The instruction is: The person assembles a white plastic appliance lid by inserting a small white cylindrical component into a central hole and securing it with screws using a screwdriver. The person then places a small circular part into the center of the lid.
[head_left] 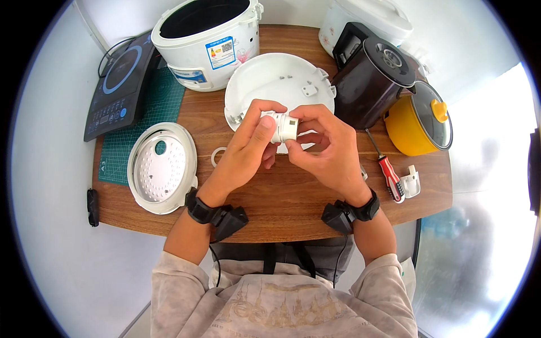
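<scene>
Between my two hands is a small white cylindrical plastic part (286,129), held above the near edge of a round white lid shell (256,73). My left hand (239,151) is closed around the part's left side, thumb on top. From the right, my right hand (333,147) pinches its end with thumb and fingers. Several small pieces (309,90) lie inside the shell. A thin white ring (215,157) rests on the table, partly hidden by my left hand. Left of that hand lies a round white perforated inner lid (163,188).
At the back stand a white rice cooker body (194,39), a white appliance (366,14) and a dark kettle (366,84). A yellow pot (407,129), red-handled screwdriver (390,177) and white bracket (412,185) are right. An induction cooker (118,90) sits on a green mat (115,160) left.
</scene>
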Demonstrator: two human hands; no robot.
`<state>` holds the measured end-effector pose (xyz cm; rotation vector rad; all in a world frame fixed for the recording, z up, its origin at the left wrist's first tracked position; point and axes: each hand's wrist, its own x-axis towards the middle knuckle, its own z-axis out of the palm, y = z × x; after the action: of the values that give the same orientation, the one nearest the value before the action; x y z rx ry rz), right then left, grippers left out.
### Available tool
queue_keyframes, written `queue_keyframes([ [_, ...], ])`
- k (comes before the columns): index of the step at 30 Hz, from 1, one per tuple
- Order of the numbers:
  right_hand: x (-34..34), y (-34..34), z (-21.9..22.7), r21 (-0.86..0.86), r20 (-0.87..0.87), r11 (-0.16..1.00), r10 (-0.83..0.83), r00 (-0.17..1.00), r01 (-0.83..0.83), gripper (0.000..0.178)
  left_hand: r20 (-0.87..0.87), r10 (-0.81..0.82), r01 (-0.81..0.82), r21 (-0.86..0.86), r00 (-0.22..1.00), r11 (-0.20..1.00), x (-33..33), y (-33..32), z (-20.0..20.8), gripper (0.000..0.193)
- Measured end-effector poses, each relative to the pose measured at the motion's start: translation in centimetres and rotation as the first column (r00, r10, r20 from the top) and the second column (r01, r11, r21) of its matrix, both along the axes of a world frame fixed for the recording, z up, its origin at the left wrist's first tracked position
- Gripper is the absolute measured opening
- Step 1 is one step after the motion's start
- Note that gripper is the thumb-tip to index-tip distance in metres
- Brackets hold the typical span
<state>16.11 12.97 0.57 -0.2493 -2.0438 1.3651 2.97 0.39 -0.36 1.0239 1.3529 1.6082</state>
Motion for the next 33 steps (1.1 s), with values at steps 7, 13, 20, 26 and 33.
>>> queue_keyframes([
  [7, 0.1, 0.1, 0.3, -0.057, -0.012, 0.998, 0.027, 1.000, -0.028, 0.031, 0.067, -0.075, 0.078, -0.046, 0.995, 0.996, -0.1, -0.4, 0.4, 0.042],
  [13, 0.4, 0.2, 0.7, -0.090, 0.027, 0.996, -0.002, 1.000, 0.005, 0.029, 0.021, -0.093, 0.093, 0.025, 0.995, 0.995, 0.2, -0.3, -0.1, 0.049],
  [20, 0.3, 0.3, 0.7, -0.065, 0.006, 0.998, -0.010, 1.000, 0.010, 0.029, -0.010, -0.105, 0.106, 0.066, 0.994, 0.992, 0.1, -0.1, -0.2, 0.048],
  [26, 0.3, 0.3, 0.4, -0.070, 0.003, 0.998, -0.008, 1.000, 0.008, 0.028, -0.046, -0.115, 0.118, 0.087, 0.992, 0.989, -0.2, -0.2, -0.7, 0.046],
  [33, 0.6, 0.4, 0.6, 0.016, -0.014, 1.000, -0.014, 1.000, 0.015, 0.031, -0.069, -0.147, 0.155, 0.124, 0.987, 0.980, -0.4, -0.2, -0.8, 0.043],
])
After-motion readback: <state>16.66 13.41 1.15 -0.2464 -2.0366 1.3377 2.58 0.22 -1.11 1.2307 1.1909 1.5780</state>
